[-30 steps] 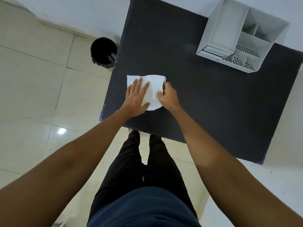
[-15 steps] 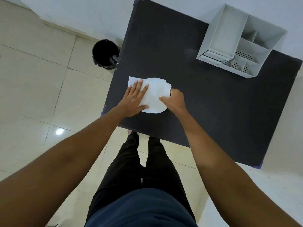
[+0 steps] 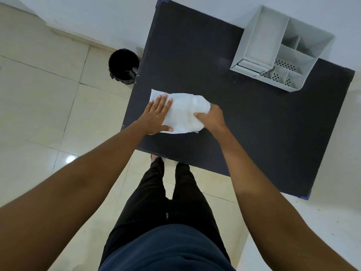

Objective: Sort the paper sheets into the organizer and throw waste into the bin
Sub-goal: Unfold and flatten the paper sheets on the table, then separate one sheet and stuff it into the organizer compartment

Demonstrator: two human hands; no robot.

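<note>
Paper sheets (image 3: 182, 114) lay crumpled near the tabletop's (image 3: 244, 124) left front edge, partly hidden under both hands.

The left hand (image 3: 156, 116) pressed flat on them, fingers spread wide; the right hand (image 3: 212, 118) curled shut around their bunched right end (how many sheets was unclear). The organizer (image 3: 281, 49) stood far right; the bin's (image 3: 124, 65) contents were lost in darkness.

Single head-worn wide-angle view, looking steeply down and forward from above the person's torso. Both forearms run up-frame to the left hand (image 3: 156, 116) and right hand (image 3: 212, 118). Frame edges bow, probably lens distortion. No second view.
</note>
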